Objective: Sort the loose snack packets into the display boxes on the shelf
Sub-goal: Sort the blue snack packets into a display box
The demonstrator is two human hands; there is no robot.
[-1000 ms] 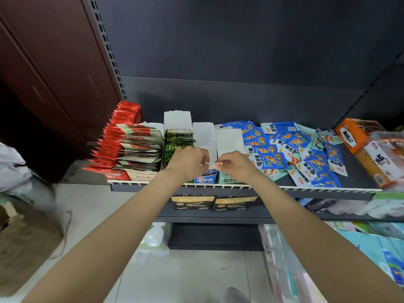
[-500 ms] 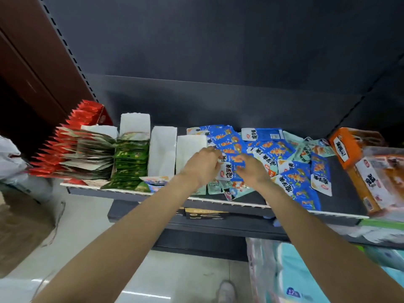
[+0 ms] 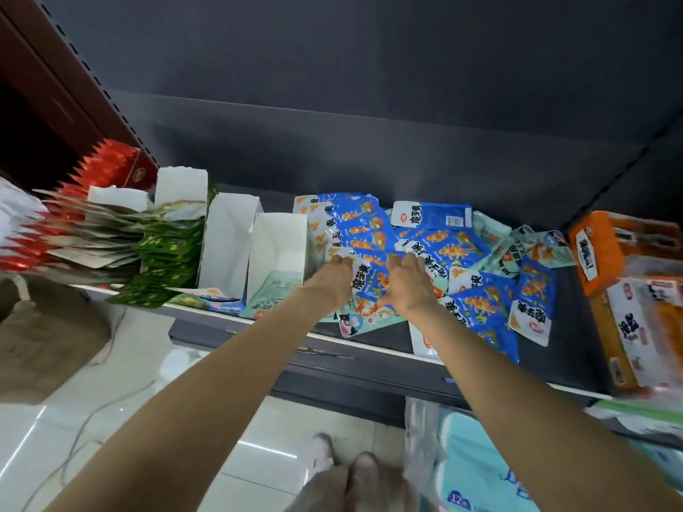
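Note:
A heap of loose blue snack packets (image 3: pixel 458 249) lies on the dark shelf (image 3: pixel 373 338), with pale green packets (image 3: pixel 369 319) mixed in at its front. My left hand (image 3: pixel 330 281) and my right hand (image 3: pixel 409 286) are side by side at the heap's front left. Between them they hold one blue packet (image 3: pixel 366 283) by its two side edges, fingers curled over its top corners. Left of my hands stand two open white display boxes (image 3: pixel 278 249), and the nearer one has a pale green packet in its bottom. Further left are boxes of green packets (image 3: pixel 168 253) and red packets (image 3: pixel 99 175).
Orange snack cartons (image 3: pixel 606 249) stand at the shelf's right end. Below it on the right are wrapped paper rolls (image 3: pixel 480 471). A brown cardboard box (image 3: pixel 48 338) sits on the tiled floor at left. The shelf's front rail (image 3: pixel 369 345) runs under my forearms.
Both hands have moved right, from the white display boxes to the heap of blue packets, and now hold a blue packet. The view has swung right and down.

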